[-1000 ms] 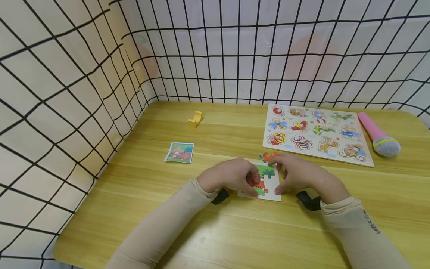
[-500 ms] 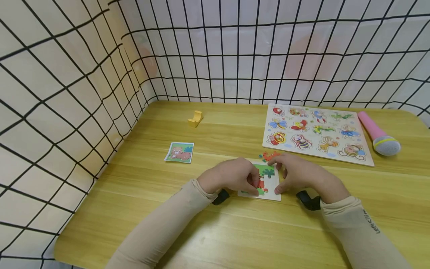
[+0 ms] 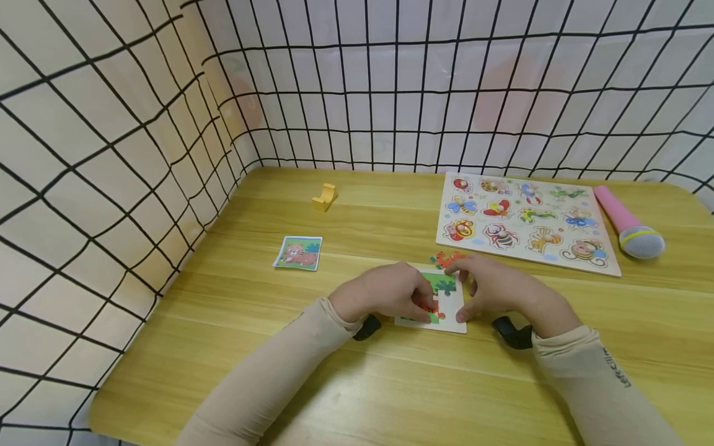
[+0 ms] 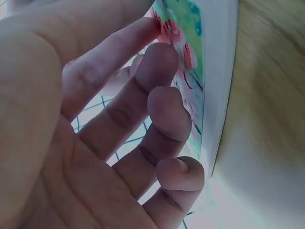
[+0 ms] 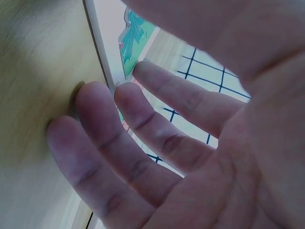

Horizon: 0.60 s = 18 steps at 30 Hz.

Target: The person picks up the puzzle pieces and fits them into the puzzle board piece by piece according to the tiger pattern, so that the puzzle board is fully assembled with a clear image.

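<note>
A small white jigsaw board (image 3: 453,314) lies on the table between the two hands, with green and red pieces set in its tray and a bare white part at the lower right. My left hand (image 3: 395,291) reaches over its left side, thumb and forefinger about a red-and-green jigsaw piece (image 3: 432,308) lying in the tray; the other fingers curl above. My right hand (image 3: 493,286) holds the board's right side, thumb at the right edge and forefinger near the far corner. A loose orange jigsaw piece (image 3: 443,258) lies just beyond the board, partly behind the right fingers.
A tiger picture card (image 3: 299,254) lies left of the hands. A yellow curved block (image 3: 325,197) is farther back. At the back right are a peg puzzle board (image 3: 524,222) with insects and a pink toy microphone (image 3: 627,222). Black netting (image 3: 396,93) borders the table.
The left hand has shifted very slightly right, its thumb and forefinger moving a little over the jigsaw piece. The right hand and the board have stayed put.
</note>
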Tool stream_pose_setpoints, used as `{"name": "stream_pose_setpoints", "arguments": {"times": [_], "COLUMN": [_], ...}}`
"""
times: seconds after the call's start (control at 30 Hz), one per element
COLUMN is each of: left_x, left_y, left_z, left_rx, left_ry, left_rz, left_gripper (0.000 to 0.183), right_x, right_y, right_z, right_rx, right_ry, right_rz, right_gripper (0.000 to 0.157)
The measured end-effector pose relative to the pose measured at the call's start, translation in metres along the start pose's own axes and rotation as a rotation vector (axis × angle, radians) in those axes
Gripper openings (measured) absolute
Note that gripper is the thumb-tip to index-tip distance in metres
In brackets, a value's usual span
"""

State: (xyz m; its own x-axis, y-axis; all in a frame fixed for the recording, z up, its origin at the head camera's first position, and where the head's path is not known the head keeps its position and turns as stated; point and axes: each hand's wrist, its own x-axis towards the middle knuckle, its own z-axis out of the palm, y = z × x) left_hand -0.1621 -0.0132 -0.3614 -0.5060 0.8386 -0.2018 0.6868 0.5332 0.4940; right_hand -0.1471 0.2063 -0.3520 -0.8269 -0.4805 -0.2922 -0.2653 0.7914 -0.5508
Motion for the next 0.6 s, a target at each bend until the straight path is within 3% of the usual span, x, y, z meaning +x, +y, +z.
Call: {"name": "stream_pose_setpoints", "arguments": {"times": [0.27,0.6], "left_x": [0.0,-0.007], "left_y": [0.001,-0.015], "left_z": [-0.002,-0.013], "left_rx": [0.068,-0.03], "left_ry": [-0.008,0.027], "left_rz": [-0.009,-0.052], "left_gripper": [0.011,0.03], "right_x": [-0.001,-0.001], "right_y": [-0.001,-0.001], "right_z": [0.0,-0.001], "right_rx": [0.008,-0.009], "right_ry": [-0.001,-0.007], "right_rz": [0.007,0.017], "right_gripper": [0.078,0.077]}}
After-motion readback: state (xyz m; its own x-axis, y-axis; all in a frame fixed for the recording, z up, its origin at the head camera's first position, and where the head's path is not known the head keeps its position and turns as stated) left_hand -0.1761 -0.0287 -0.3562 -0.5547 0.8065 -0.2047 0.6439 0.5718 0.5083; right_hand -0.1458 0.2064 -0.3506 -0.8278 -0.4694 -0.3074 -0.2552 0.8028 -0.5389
